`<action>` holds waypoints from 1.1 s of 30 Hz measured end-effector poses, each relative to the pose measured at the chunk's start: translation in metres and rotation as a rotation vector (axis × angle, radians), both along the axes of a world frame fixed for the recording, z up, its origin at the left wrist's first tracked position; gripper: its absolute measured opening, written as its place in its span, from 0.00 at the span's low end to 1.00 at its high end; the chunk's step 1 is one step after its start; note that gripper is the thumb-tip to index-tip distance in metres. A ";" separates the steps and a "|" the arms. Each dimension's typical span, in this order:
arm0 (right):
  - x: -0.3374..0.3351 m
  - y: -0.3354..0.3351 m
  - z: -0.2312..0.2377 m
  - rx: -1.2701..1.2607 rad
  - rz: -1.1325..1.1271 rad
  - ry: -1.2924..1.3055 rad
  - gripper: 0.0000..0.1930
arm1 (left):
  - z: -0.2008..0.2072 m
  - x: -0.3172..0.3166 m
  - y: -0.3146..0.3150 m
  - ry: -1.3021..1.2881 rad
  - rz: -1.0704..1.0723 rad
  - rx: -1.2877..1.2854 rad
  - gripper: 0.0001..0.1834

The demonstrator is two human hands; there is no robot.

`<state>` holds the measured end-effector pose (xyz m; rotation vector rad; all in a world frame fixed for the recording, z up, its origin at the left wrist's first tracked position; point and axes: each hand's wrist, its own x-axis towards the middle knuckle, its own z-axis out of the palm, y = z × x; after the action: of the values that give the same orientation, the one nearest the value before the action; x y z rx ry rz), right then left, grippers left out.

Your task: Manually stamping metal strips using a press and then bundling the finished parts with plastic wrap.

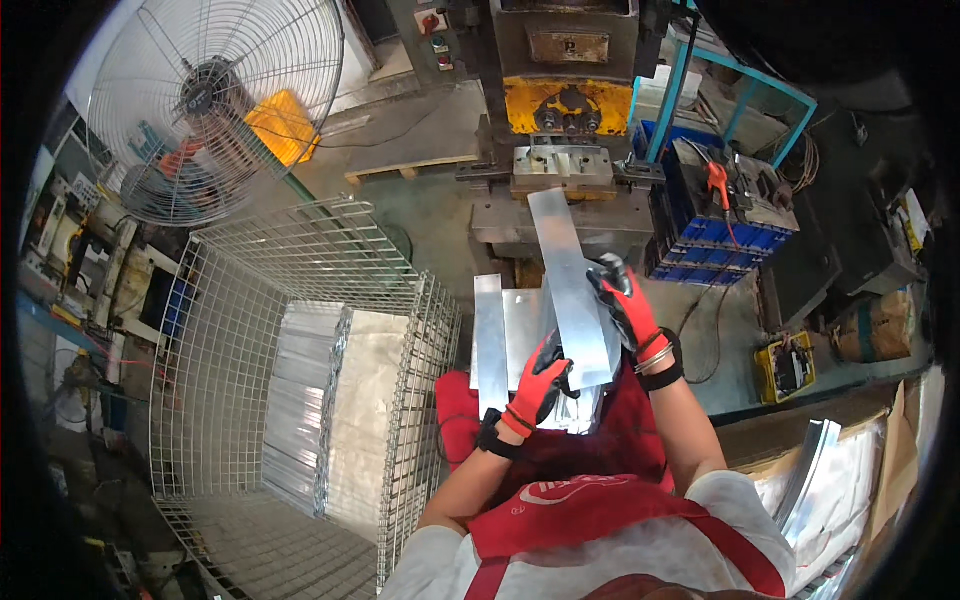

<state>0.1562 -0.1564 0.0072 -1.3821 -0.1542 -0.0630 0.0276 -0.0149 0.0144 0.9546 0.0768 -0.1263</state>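
Both my hands wear red-and-black gloves and hold a long, flat metal strip (pixel 567 265) tilted over my lap. My left hand (pixel 541 384) is closed at the strip's near left edge. Higher up on its right edge, my right hand (pixel 622 298) grips with the thumb side toward the strip. Beneath and beside it lie more shiny flat pieces, among them a narrow strip (pixel 489 340) at the left and a wider plate (pixel 521 325). They rest above my red apron (pixel 640 440), partly hidden by my hands and the held strip.
Ahead stands a press machine (pixel 570 45) with a metal die block (pixel 562 168) low in front. On my left are a wire basket (pixel 415 400) holding stacked metal strips (pixel 300 390) and a large fan (pixel 215 95). Blue crates (pixel 700 250), a yellow bin (pixel 768 372) and a cardboard box (pixel 902 440) stand right.
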 end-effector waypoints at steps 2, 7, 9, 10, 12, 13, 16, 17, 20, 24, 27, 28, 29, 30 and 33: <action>-0.012 0.003 0.012 0.361 0.468 0.330 0.22 | 0.005 0.003 0.009 0.006 -0.002 0.040 0.25; -0.001 0.027 0.008 0.207 0.201 0.066 0.08 | 0.024 0.021 0.014 -0.009 -0.037 0.137 0.19; 0.012 0.026 0.005 0.230 0.168 0.175 0.06 | 0.028 0.027 0.011 0.145 -0.026 0.168 0.14; 0.019 0.027 0.007 0.251 0.137 0.282 0.05 | 0.025 0.029 0.013 0.145 -0.023 0.170 0.14; 0.023 0.037 0.012 0.159 0.080 0.174 0.06 | 0.023 0.033 0.016 0.192 -0.088 0.120 0.14; 0.024 0.041 0.018 0.151 0.080 0.100 0.06 | 0.024 0.034 0.018 0.260 -0.107 0.089 0.16; 0.036 0.045 0.015 0.110 0.070 0.082 0.08 | 0.017 0.046 0.020 0.319 -0.135 0.012 0.18; 0.038 0.044 0.012 0.184 0.087 0.146 0.08 | 0.015 0.048 0.020 0.281 -0.145 0.031 0.18; 0.039 0.049 0.003 0.235 0.082 0.175 0.08 | 0.020 0.056 0.018 0.245 -0.214 -0.027 0.18; 0.048 0.048 -0.001 0.250 0.061 0.160 0.08 | 0.030 0.064 0.010 0.110 -0.131 0.135 0.13; 0.057 0.045 -0.009 0.125 0.075 -0.020 0.08 | 0.027 0.074 0.004 0.228 -0.054 0.026 0.13; 0.058 0.043 -0.011 0.016 0.065 -0.124 0.09 | 0.028 0.076 0.003 0.191 -0.020 0.068 0.14; 0.058 0.040 -0.013 0.279 0.156 0.067 0.12 | 0.030 0.076 0.003 0.218 -0.049 0.079 0.14; 0.050 0.042 -0.013 0.280 0.160 0.074 0.12 | 0.026 0.074 0.005 0.225 -0.044 0.078 0.14; 0.030 0.043 -0.013 0.026 0.094 -0.365 0.16 | 0.018 0.075 0.005 0.198 -0.037 0.041 0.14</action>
<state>0.1861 -0.1136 -0.0054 -1.3254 -0.5201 -0.2384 0.1025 -0.0094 0.0328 0.9822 0.2451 -0.2546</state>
